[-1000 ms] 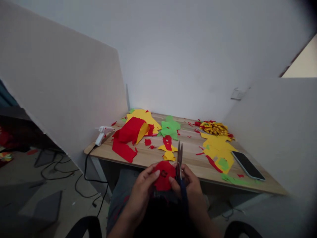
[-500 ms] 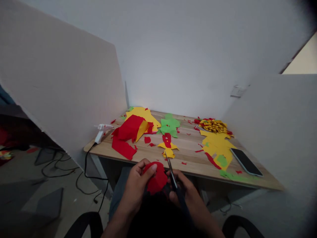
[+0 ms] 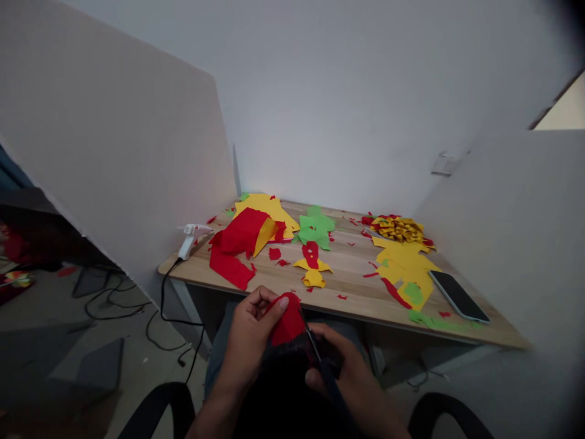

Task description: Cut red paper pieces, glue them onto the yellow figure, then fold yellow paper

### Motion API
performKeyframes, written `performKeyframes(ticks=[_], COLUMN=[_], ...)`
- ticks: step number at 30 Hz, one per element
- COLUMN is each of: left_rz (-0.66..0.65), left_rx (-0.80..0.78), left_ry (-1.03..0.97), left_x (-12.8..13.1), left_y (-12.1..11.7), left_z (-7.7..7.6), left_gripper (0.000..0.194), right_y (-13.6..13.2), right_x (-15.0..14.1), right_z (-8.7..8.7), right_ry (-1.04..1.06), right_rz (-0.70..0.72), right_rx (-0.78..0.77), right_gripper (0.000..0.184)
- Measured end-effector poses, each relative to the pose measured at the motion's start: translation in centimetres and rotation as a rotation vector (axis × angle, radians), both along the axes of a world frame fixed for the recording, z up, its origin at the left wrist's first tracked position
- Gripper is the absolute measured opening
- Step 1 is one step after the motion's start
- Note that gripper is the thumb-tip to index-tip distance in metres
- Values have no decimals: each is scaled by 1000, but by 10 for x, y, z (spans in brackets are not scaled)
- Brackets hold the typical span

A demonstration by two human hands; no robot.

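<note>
My left hand (image 3: 256, 326) pinches a rounded red piece of felt or paper (image 3: 289, 323) between thumb and fingers, above my lap. My right hand (image 3: 336, 353) is wrapped round the dark handles of a pair of scissors (image 3: 312, 341). Their blades lie at the right edge of the red piece; whether they are parted is hard to make out. Just beyond my hands, at the table's front edge, are a small yellow cut-out (image 3: 314, 278) and a red strip with holes (image 3: 311, 255).
On the wooden table (image 3: 274, 283) lie red sheets (image 3: 231, 268), green pieces (image 3: 315, 228), yellow sheets (image 3: 406, 262) and a ruffled yellow pile (image 3: 398, 229). A white glue gun (image 3: 188, 241) with a black cord stands at the left edge. A phone (image 3: 459, 296) lies at the right.
The scissors have moved from beside the red piece onto its right edge, their tips now lower and farther left. The red piece looks narrower. My view has shifted slightly.
</note>
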State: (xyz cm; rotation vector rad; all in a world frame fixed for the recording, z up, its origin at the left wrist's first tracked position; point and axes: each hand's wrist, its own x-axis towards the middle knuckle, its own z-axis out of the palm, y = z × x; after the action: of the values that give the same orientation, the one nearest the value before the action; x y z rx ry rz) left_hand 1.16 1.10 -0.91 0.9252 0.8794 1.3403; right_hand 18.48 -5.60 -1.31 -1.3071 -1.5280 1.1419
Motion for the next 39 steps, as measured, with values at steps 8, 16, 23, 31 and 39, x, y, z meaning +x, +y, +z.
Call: performKeyframes(ticks=[8, 16, 23, 31, 39], left_rz=[11, -17, -67, -27, -148], left_rx=[20, -7, -24, -54, -23], left_ry=[8, 60, 88, 84, 133], left_x=[0, -1, -3, -5, -8], left_y=[0, -4, -2, -2, -3], left_z=[3, 6, 8, 6, 12], left_gripper=[43, 44, 40, 41, 41], right_y=[4, 7, 6, -2, 1], right_x=[0, 2, 6, 11, 13], right_z=[-7, -8, -20, -11, -16], right_ry=[35, -69, -102, 32, -49], right_rz=[20, 62, 64, 40, 38], right_rx=[36, 109, 71, 24, 56], right_gripper=[46, 30, 29, 44, 46])
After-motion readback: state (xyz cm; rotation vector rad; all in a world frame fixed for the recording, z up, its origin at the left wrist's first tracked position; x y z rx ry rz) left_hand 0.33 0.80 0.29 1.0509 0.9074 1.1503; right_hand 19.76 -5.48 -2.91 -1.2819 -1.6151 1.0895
